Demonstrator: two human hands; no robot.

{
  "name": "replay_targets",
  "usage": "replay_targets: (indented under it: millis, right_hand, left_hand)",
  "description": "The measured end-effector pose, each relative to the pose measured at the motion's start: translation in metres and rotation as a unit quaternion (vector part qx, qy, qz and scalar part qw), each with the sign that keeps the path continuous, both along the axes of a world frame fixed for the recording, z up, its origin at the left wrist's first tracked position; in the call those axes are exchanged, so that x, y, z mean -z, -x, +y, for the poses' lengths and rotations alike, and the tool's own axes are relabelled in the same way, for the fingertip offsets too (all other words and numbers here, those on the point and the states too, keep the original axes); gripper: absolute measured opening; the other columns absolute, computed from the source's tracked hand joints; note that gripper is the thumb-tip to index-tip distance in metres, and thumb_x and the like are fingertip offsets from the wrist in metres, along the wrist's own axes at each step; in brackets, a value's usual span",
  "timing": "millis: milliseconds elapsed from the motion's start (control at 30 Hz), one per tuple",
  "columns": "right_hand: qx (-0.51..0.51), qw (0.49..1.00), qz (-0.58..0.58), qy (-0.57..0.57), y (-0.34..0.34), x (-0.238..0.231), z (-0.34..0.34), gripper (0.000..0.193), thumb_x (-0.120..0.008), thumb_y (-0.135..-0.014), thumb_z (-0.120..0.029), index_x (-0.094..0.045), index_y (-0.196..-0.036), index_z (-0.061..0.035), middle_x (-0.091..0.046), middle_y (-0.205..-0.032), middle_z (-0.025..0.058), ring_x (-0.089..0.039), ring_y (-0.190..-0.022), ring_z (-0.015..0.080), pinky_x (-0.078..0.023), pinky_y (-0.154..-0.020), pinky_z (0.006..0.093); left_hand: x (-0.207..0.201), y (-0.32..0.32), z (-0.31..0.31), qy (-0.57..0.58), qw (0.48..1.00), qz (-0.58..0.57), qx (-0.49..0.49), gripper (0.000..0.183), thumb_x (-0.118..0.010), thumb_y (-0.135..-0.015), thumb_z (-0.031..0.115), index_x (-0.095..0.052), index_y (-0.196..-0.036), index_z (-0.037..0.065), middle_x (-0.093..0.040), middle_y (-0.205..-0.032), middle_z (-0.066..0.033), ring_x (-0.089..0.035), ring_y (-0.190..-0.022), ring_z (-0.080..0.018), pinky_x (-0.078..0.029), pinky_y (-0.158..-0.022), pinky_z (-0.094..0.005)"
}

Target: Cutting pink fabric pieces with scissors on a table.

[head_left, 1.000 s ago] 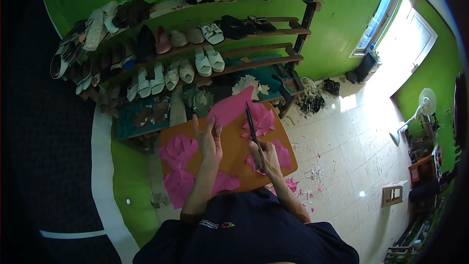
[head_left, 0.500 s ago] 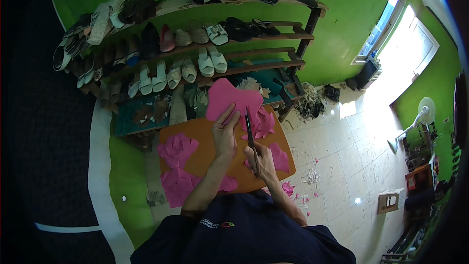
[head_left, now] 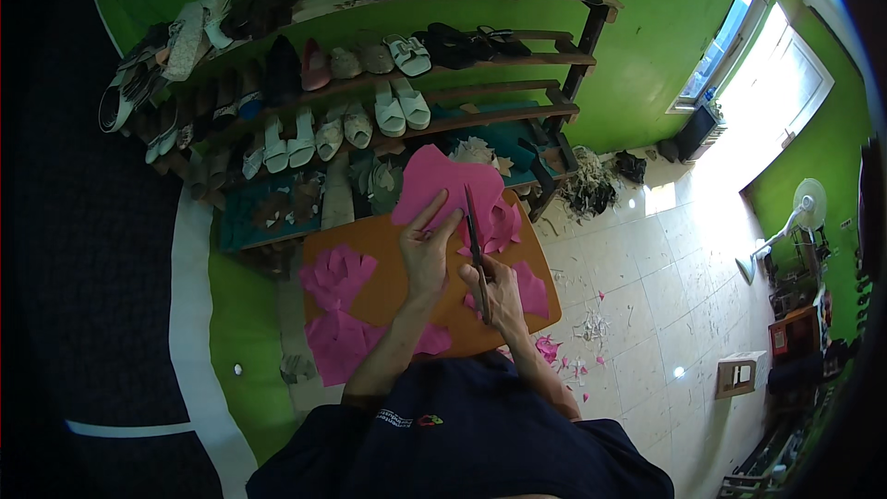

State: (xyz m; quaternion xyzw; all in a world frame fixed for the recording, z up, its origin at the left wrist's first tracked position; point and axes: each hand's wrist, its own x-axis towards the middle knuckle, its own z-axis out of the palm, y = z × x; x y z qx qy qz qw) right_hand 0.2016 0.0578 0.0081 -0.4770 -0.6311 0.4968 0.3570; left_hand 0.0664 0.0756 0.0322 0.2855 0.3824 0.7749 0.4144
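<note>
My left hand point(head_left: 427, 249) grips a pink sheet piece point(head_left: 432, 181) by its lower edge and holds it up above the table. The fingers lie over its near side, with the thumb partly hidden. My right hand point(head_left: 496, 294) is closed round the handles of a pair of scissors point(head_left: 474, 238). The blades point away from me and lie against the right part of the pink sheet. More cut pink pieces point(head_left: 338, 277) rest on the orange-brown table point(head_left: 388, 231), at its left and near edges. Others point(head_left: 504, 225) lie beyond the scissors and at the right edge.
A wooden shoe rack point(head_left: 545, 120) with several sandals and shoes stands behind the table against a green wall. Pink and pale scraps point(head_left: 547, 348) litter the tiled floor point(head_left: 647, 268) on the right. A white fan point(head_left: 806, 208) stands farther right, near a bright doorway.
The pink sheet has turned and shifted slightly to the right, its outline now rounder. The scissors' blades look closer together and tilt a little differently. Both hands keep their grip.
</note>
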Motion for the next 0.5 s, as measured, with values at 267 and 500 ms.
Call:
replay_targets:
  millis: [267,500]
  right_hand:
    - [0.032,0.999,-0.021,0.007,0.001,-0.007,-0.006,0.066,-0.073,-0.080,-0.061,-0.053,-0.070,0.0012,-0.044,-0.054,0.0002,-0.041,-0.052,0.0092,-0.033,-0.047,0.0328]
    - [0.049,0.998,0.028,-0.008,0.002,-0.019,-0.007,0.065,-0.077,-0.079,-0.058,-0.052,-0.065,0.0008,-0.047,-0.053,0.0014,-0.045,-0.049,0.0088,-0.036,-0.046,0.0304]
  left_hand:
    - [-0.002,0.004,-0.002,-0.009,1.000,-0.009,0.023,0.043,-0.067,-0.088,-0.007,-0.058,-0.130,-0.006,-0.067,-0.114,-0.0136,-0.066,-0.096,-0.0129,-0.054,-0.089,-0.0236]
    - [-0.007,-0.002,-0.007,0.004,0.999,-0.007,0.042,0.046,-0.067,-0.088,-0.006,-0.056,-0.132,-0.007,-0.068,-0.111,-0.0150,-0.067,-0.093,-0.0123,-0.055,-0.085,-0.0229]
